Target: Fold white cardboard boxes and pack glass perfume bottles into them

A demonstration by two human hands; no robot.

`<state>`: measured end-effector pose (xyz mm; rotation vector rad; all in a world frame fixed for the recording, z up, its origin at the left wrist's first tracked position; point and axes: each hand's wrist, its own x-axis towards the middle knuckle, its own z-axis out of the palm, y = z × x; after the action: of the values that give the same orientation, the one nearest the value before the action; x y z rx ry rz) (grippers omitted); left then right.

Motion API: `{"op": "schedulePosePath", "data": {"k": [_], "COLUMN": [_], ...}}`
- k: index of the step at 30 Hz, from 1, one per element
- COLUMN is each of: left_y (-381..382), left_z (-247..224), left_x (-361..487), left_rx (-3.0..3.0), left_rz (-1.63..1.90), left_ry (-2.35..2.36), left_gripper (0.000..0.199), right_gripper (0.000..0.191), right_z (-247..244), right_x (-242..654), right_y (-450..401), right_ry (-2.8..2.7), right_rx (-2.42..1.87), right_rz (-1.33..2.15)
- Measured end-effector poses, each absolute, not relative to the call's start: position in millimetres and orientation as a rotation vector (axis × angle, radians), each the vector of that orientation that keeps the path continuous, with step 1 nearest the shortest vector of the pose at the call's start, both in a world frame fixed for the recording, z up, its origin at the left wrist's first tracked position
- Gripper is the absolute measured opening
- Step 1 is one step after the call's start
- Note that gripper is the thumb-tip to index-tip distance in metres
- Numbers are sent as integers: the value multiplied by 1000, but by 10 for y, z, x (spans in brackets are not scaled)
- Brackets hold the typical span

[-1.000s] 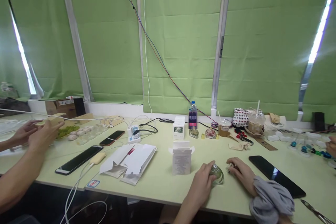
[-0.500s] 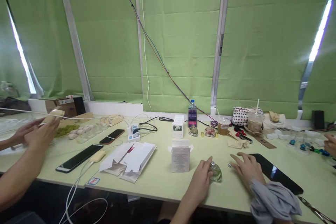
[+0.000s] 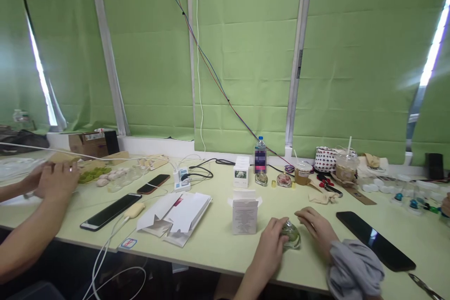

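My left hand [image 3: 270, 245] is closed around a small glass perfume bottle [image 3: 292, 236] with a greenish look, standing near the table's front edge. To the bottle's right, my right hand [image 3: 317, 228] is held with its fingers together and bent towards the bottle's top. Whatever lies between those fingertips is hidden. An open white carton [image 3: 244, 218] with printed text stands just left of the bottle, its flaps spread out.
White boxes [image 3: 241, 176], two more perfume bottles [image 3: 261, 179] and a drink bottle [image 3: 260, 157] stand behind. Flattened white paper packaging [image 3: 186, 213] and phones [image 3: 110, 211] lie left. A black tablet [image 3: 374, 240] lies right. Another person's hands [image 3: 58, 180] work at far left.
My right hand has moved left, closer to the bottle, and its fingers have drawn together. The small silver piece beside it no longer shows. My left hand stays on the bottle.
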<state>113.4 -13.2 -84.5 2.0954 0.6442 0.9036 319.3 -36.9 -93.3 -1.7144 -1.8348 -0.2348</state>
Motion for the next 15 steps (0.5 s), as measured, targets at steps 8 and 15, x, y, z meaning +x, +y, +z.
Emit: {"op": "schedulePosePath", "data": {"k": [8,15], "left_y": [-124,-117], "left_z": [-810,-850], "left_x": [1133,1145], "left_rx": [2113,2127], "left_rz": [896,895], "left_ry": [646,655], "left_gripper": [56,55], "right_gripper": [26,26], "right_z": [-727,-762], "right_x": [2655,2610], "right_y": [-567,-558], "right_ry": [-1215,-1076], "right_rx": [-1143,-1131], "right_rz": [452,498]}}
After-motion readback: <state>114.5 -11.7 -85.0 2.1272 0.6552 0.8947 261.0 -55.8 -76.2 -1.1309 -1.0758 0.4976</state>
